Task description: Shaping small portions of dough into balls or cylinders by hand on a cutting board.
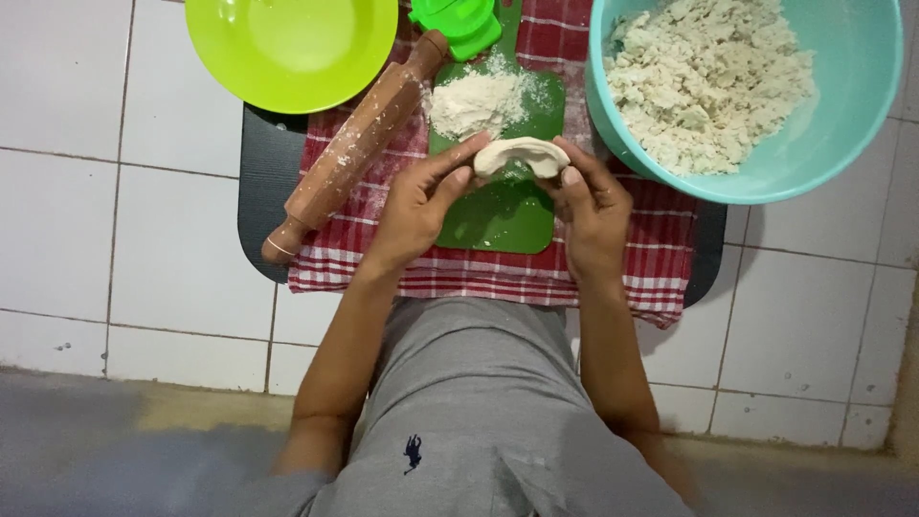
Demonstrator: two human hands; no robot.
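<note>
- A white tiled floor [57, 211] is lying under everything, with thin grey lines between the square tiles.
- A dark flat board [263, 182] is sitting on the floor, and a red and white checked cloth [479, 273] is lying over it.
- A small green cutting board [503, 215] is resting on the cloth, with a soft heap of white flour [474, 101] at its far end.
- The left hand [421, 206] is curling partly shut, with its thumb and fingertips pinching the left end of a piece of dough [522, 155].
- The right hand [593, 211] is curling the same way and pinching the right end of the dough.
- The dough is pale, smooth and folded into a half-moon shape, and both hands are holding it up just above the green cutting board.
- A brown wooden rolling pin [354, 148] is lying slanted just left of the left hand, dusted with flour.
- A big blue-green bowl [852, 105] is sitting to the right, full of crumbly, lumpy white filling [704, 77].
- A shiny, round lime green plate [292, 48] is sitting at the top left.
- A bright green plastic tool [459, 21] is lying at the top, and I cannot tell what kind it is.
- The person is wearing a grey shirt [479, 412].
</note>
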